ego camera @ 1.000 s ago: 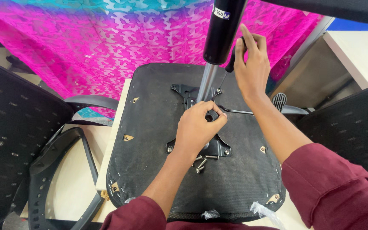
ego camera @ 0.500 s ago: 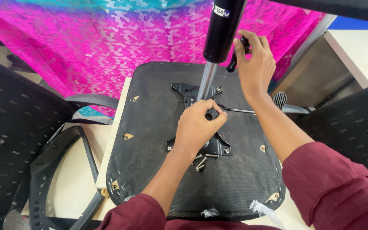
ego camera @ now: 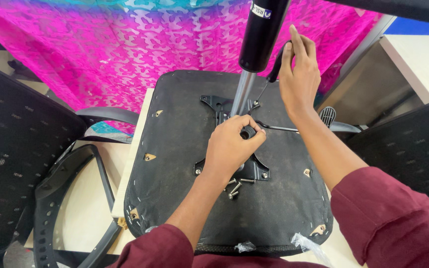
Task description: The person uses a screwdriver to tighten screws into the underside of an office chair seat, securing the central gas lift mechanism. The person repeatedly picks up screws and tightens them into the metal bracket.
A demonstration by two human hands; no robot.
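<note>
Behind everything hangs the pink and teal patterned cloth (ego camera: 100,44), and flanking you are black mesh chair backs, one on your left (ego camera: 11,149) and one on your right (ego camera: 413,144). On the pale table (ego camera: 83,208) between them lies the upturned chair seat (ego camera: 184,164), black underside facing you, with small tan clips near its corners. Rising from its middle is the gas lift cylinder (ego camera: 261,34), black sleeve above, silver rod below, planted in the black metal mechanism plate (ego camera: 256,168) bolted to the seat. Your left hand (ego camera: 232,146) sits right on that plate at the foot of the rod, fingers curled shut around a small black knob (ego camera: 248,133). Your right hand (ego camera: 299,74) is up beside the cylinder, fingers wrapped closed on the black handle of a screwdriver (ego camera: 269,82), whose thin shaft slants down to a screw on the plate. Just below your left wrist, loose screws (ego camera: 234,186) lie on the seat.
</note>
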